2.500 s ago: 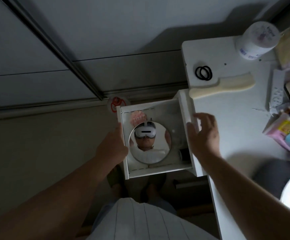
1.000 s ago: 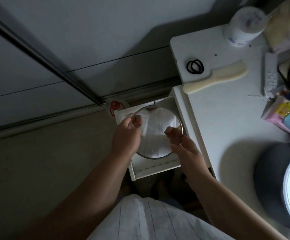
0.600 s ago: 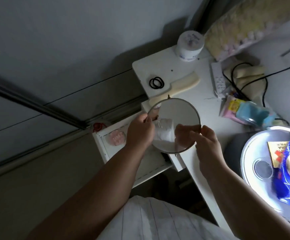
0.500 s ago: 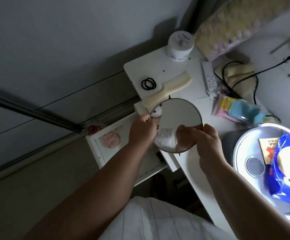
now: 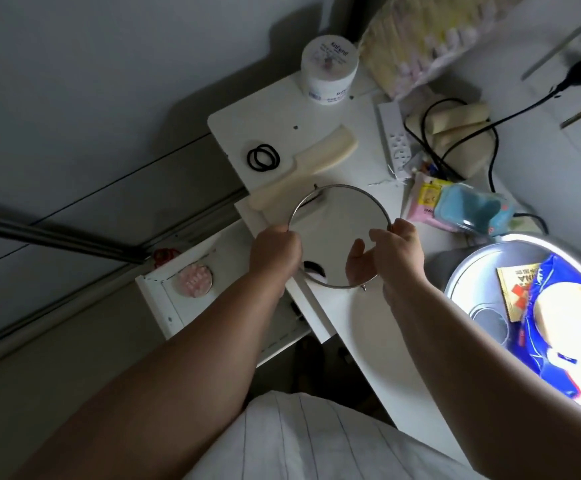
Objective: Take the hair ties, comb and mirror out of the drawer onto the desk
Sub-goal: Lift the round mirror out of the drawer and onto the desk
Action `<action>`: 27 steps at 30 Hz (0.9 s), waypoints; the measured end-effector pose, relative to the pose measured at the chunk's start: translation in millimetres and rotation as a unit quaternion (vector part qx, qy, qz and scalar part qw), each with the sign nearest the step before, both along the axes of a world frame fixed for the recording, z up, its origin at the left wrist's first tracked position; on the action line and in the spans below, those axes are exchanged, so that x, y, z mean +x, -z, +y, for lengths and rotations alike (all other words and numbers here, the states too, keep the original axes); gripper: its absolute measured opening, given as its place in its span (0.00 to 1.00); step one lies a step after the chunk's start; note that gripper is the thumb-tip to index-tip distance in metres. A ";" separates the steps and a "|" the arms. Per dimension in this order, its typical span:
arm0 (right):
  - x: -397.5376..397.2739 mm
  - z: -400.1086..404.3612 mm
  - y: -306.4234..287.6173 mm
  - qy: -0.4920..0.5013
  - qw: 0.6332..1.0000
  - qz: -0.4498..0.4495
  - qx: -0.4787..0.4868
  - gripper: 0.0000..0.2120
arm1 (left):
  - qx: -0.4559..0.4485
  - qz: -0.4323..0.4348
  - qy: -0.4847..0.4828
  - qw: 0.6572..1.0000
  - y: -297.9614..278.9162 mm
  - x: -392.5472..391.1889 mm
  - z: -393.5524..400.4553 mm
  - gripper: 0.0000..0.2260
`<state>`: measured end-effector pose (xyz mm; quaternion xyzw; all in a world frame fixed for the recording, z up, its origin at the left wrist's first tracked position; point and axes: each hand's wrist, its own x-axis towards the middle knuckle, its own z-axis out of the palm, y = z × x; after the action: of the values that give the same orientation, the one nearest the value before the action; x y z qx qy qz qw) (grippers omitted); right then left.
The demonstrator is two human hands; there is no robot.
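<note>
A round metal-rimmed mirror (image 5: 334,223) is held over the near left part of the white desk (image 5: 368,323). My left hand (image 5: 273,252) grips its left rim and my right hand (image 5: 398,247) grips its right rim. Two black hair ties (image 5: 263,157) lie on the desk's far left corner. A cream comb (image 5: 317,164) lies beside them, its handle end close to the mirror's far edge. The white drawer (image 5: 164,306) stands open to the left of the desk, below my left forearm.
A pink round object (image 5: 195,280) lies in the drawer. On the desk stand a white jar (image 5: 329,74), a power strip (image 5: 394,140) with black cables, pink and blue packets (image 5: 462,206) and a lit round tray (image 5: 538,317) at the right.
Both hands have lifted the mirror out of the drawer and carried it right, over the desk. The view has swung right toward the desk.
</note>
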<state>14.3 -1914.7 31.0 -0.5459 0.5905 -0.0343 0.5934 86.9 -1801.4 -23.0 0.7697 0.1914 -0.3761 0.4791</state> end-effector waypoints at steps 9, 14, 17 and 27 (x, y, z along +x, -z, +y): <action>1.5 -7.2 -3.4 -0.012 1.000 0.026 -0.008 0.17 | -0.004 -0.002 -0.017 1.000 0.2 2.8 -10.8 0.09; 5.7 -11.0 -1.7 -0.017 0.999 0.027 -0.005 0.16 | 0.015 -0.012 0.021 1.000 8.0 3.7 -11.6 0.17; 6.6 -11.9 1.4 -0.029 0.999 0.036 -0.012 0.16 | 0.012 -0.016 0.016 1.000 1.6 3.6 -12.6 0.15; 1.0 -16.3 4.8 -0.031 0.999 0.016 -0.006 0.23 | -0.001 -0.033 0.064 0.997 11.6 4.2 2.0 0.20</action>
<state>15.3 -1931.0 26.1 -0.5682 0.5824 -0.0105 0.5813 91.1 -1799.4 -34.5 0.7922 0.1258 -0.3800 0.4607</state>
